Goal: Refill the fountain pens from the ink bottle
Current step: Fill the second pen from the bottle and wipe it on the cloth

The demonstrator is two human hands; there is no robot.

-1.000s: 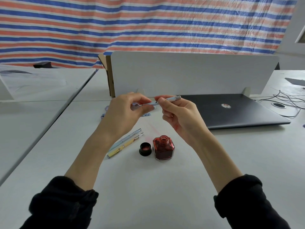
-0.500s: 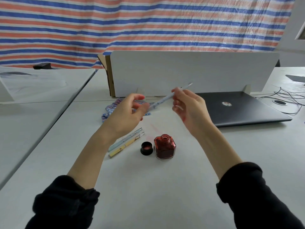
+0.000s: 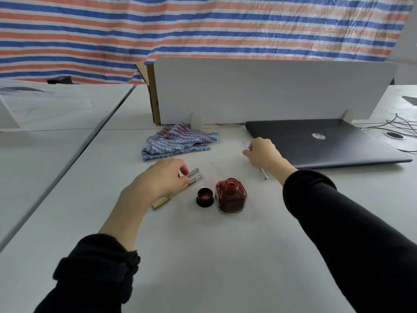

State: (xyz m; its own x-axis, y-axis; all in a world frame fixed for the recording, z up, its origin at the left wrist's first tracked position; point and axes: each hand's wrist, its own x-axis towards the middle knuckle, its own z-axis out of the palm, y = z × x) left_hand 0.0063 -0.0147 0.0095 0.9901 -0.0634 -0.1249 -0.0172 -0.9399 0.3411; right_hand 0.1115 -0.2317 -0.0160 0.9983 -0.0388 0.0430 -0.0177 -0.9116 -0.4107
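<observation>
Left hand [image 3: 163, 177]: I see fingers pinching the upper table pen [image 3: 193, 171].
Right hand [image 3: 262, 153]: curled round silver pen [image 3: 262, 173] — bottle [image 3: 230, 195] uncapped.

Backdrop: tarpaulin [image 3: 203, 26] striped red, blue and white, creased. Furniture: white counter [image 3: 203, 256]; second white counter [image 3: 45, 136] adjoining at left; upright white divider panel [image 3: 270, 91] on rounded feet. Lighting: even, soft, diffuse.

open red ink bottle [image 3: 230, 195], upright
</observation>
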